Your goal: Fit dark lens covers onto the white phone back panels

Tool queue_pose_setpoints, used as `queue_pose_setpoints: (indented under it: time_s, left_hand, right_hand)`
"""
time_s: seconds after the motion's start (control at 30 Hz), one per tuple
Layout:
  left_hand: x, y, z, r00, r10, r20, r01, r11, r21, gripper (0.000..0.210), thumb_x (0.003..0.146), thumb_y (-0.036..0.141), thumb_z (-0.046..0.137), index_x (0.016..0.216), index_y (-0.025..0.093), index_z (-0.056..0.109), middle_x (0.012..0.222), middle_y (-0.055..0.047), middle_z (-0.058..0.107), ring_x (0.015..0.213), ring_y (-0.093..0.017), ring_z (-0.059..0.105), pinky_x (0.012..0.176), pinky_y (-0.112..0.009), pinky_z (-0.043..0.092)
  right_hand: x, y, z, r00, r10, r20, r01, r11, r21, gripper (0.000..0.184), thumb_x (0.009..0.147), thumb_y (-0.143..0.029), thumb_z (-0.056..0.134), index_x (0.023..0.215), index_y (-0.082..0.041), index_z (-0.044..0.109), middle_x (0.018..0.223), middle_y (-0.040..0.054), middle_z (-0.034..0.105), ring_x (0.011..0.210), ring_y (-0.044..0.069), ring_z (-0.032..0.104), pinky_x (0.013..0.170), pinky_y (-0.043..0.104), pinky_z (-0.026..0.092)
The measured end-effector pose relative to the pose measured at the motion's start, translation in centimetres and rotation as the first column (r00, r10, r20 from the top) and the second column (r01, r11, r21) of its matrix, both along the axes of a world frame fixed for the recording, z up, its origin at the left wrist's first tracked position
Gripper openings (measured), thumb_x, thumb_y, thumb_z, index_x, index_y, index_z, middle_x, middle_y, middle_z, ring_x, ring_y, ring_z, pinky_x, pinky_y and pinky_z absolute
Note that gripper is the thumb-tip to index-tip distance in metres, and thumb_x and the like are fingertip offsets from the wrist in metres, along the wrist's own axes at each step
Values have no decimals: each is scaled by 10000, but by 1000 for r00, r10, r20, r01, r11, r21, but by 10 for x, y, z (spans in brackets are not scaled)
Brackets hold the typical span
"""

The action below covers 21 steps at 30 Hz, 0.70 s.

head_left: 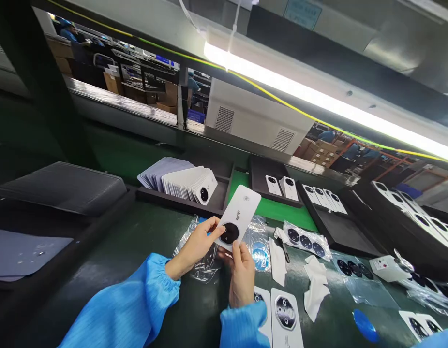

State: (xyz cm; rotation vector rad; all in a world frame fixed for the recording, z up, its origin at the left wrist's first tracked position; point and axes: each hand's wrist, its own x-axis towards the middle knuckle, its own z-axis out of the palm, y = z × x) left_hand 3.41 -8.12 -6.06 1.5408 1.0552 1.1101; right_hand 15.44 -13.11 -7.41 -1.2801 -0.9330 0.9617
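Both hands hold a white phone back cover (242, 208), tilted up above the bench. It has dark lettering and a black camera plate (230, 233) at its lower end. My left hand (197, 244) pinches the left edge, its thumb beside the black plate. At the bottom edge, my right hand (240, 273) grips the cover between thumb and fingers. Clear plastic bags (205, 266) lie beneath the hands, with a round blue film (260, 256) in one of them. Below my right hand, two more covers with shiny camera plates (286, 314) lie on the bench.
A black tray (173, 205) holds a fanned stack of covers (189, 181). More trays with covers (323, 199) stand at the back right. White cloths (316, 287), a bag of camera plates (306, 240) and a blue disc (365, 326) lie right. A lamp (318, 106) hangs above.
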Motion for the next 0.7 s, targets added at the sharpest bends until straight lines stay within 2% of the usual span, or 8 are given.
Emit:
queue_pose_setpoints:
  time_s: [0.07, 0.13, 0.2, 0.27, 0.37, 0.43, 0.57, 0.7]
  left_hand:
    - [-11, -2, 12, 995, -83, -51, 84, 996, 33, 275, 838, 445, 417, 792, 200, 533, 761, -3, 578, 737, -181, 548, 664, -255, 415]
    - [-20, -8, 24, 978, -165, -129, 175, 982, 72, 231, 823, 404, 480, 767, 201, 575, 738, 3, 597, 704, -176, 540, 642, -248, 384]
    - [-26, -16, 35, 952, -231, -201, 256, 960, 114, 170, 793, 353, 550, 728, 206, 607, 710, 11, 609, 673, -168, 527, 636, -248, 355]
    - [-27, -24, 43, 931, -275, -242, 315, 938, 146, 127, 788, 313, 563, 758, 211, 633, 727, 12, 629, 677, -165, 538, 652, -250, 352]
    - [-23, -33, 47, 953, -235, -190, 264, 954, 140, 186, 789, 309, 554, 931, 225, 640, 741, 24, 612, 702, -165, 544, 651, -246, 363]
    - [-19, -34, 45, 985, -164, -50, 168, 984, 65, 267, 774, 360, 575, 998, 222, 616, 702, 37, 566, 692, -164, 528, 634, -243, 372]
    - [-14, -31, 35, 952, -116, 285, 173, 967, -184, 382, 730, 452, 668, 996, 190, 588, 813, 3, 633, 797, -179, 586, 710, -252, 431]
    - [-12, -29, 26, 890, -85, 447, 272, 888, -371, 437, 654, 442, 777, 958, 181, 600, 796, 7, 651, 727, -153, 595, 647, -233, 427]
  right_hand:
    - [15, -11, 9, 973, -134, 186, 115, 987, 111, 493, 770, -511, 623, 1103, -150, 581, 1151, 153, 646, 997, 294, 635, 811, 422, 521]
    - [31, -22, 21, 757, -392, 522, 185, 896, 404, 590, 807, -462, 651, 1298, -183, 479, 1361, 160, 514, 1223, 328, 495, 963, 485, 429]
    - [44, -30, 33, 440, -528, 726, -2, 808, 589, 606, 855, -425, 632, 1382, -211, 421, 1418, 146, 469, 1332, 338, 373, 1043, 515, 337]
    - [53, -35, 41, 332, -447, 831, -200, 827, 525, 459, 902, -410, 571, 1324, -238, 510, 1271, 112, 609, 1222, 306, 503, 990, 445, 397]
    - [57, -36, 44, 540, 111, 834, -366, 924, 114, 293, 929, -450, 494, 986, -243, 694, 838, 30, 722, 755, 190, 658, 666, 261, 483]
    - [53, -37, 39, 760, 408, 507, -423, 902, -91, 358, 862, -542, 559, 814, -210, 685, 702, 11, 696, 630, 156, 630, 561, 217, 445]
    - [32, -41, 19, 965, 253, -69, -257, 964, -67, 494, 625, -655, 738, 727, -190, 605, 556, -10, 645, 485, 131, 563, 519, 222, 421]
    - [12, -45, 5, 979, 133, -155, -136, 991, -5, 532, 556, -672, 772, 652, -194, 557, 416, -57, 528, 357, 71, 384, 435, 192, 331]
